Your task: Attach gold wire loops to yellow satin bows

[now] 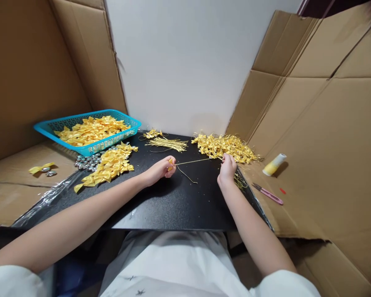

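My left hand (161, 170) is closed in a pinch over the black table, with a bit of a yellow ribbon bow (170, 164) showing at its fingertips. From there a thin gold cord (193, 161) runs taut to my right hand (227, 169), whose fingers are closed on its other end. A loose cord end (187, 176) hangs below the left fingers toward the tabletop. Just behind the right hand lies a heap of yellow bows with gold cords (224, 147). Beyond the left hand rests a bundle of cut gold cords (168, 144).
A blue basket (132, 130) of yellow bows stands back left. Before it lie loose bows (109, 165) and silver beads (89, 161). On cardboard at right are pink thread snips (268, 194) and a thread spool (273, 164). Cardboard walls (324, 136) flank the black table (173, 210).
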A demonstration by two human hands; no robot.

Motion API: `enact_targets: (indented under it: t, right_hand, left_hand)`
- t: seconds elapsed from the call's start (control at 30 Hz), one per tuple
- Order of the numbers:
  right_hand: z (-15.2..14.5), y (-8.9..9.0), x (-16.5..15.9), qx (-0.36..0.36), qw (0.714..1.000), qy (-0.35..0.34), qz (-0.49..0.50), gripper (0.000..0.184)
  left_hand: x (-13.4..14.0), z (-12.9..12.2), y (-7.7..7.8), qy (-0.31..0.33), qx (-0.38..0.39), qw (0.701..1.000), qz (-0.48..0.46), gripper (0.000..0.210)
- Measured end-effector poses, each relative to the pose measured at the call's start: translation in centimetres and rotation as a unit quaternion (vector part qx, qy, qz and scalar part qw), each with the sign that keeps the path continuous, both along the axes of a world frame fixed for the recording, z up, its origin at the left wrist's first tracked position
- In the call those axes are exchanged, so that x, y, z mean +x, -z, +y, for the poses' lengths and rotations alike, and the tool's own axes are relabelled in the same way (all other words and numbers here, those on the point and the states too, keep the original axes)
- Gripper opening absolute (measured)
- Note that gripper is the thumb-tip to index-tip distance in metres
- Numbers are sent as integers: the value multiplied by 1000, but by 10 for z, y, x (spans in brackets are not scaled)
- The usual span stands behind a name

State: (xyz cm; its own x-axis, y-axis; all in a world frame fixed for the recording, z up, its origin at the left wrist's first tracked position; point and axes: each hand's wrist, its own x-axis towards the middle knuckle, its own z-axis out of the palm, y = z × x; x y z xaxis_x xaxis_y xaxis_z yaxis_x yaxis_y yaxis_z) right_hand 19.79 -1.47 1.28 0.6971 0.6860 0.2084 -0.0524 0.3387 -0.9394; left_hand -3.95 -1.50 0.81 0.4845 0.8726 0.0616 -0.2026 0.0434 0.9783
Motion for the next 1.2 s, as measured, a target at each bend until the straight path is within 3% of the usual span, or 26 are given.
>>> enact_targets:
  t: [0.3, 0.4, 0.47, 0.6, 0.73, 0.83, 1.03, 1.2]
  right_hand:
    - [9, 1, 13, 5, 985, 131, -112, 21]
    - [7, 3, 13, 2, 976, 170, -134, 13]
    - [2, 2, 8, 20, 969, 175, -174, 19]
    - [-18, -1, -12, 102, 922, 99, -360, 23]
    - [-41, -1, -41, 148, 851, -110, -491, 10]
    - [-50, 2, -57, 123, 814, -192, -534, 8]
    - [-45, 11, -60, 85, 789, -238, -561, 7]
    - [-42, 8, -56, 83, 808, -270, -518, 7]
  left_hand:
    - [-11, 9, -4, -81, -2, 988, -131, 15]
    - [-7, 5, -5, -77, -12, 986, -145, 19]
    - [-3, 0, -5, -60, -23, 987, -150, 18]
    - [1, -10, -8, -4, -55, 987, -150, 15]
    - [2, -18, -7, 83, -100, 978, -164, 18]
    - [3, -22, -4, 109, -110, 977, -146, 22]
    - [7, -25, 2, 120, -101, 983, -99, 27]
    - [8, -25, 1, 93, -62, 992, -58, 24]
